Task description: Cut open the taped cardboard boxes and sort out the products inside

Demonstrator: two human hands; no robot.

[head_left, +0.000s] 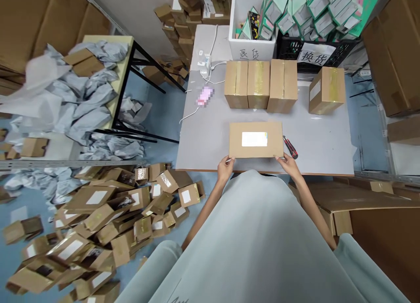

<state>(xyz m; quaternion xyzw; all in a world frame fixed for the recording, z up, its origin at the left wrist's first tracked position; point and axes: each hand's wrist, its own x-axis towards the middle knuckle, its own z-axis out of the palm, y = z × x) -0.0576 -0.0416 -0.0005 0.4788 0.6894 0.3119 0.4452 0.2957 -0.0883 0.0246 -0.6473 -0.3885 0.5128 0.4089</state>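
Observation:
A cardboard box with a white label on its upper face lies in front of me, near the table's front edge. My left hand grips its near left corner, and my right hand grips its near right corner. Both hands have their fingers closed at the box's lower edge, with the fingertips partly hidden beneath it. Just right of the box, above my right hand, a red and black utility knife rests on the table.
Several taped cardboard boxes stand farther back. Behind them are a white bin and a black crate of green-and-white cartons. A white cable runs along the left. Discarded boxes cover the floor at left; a large carton is at right.

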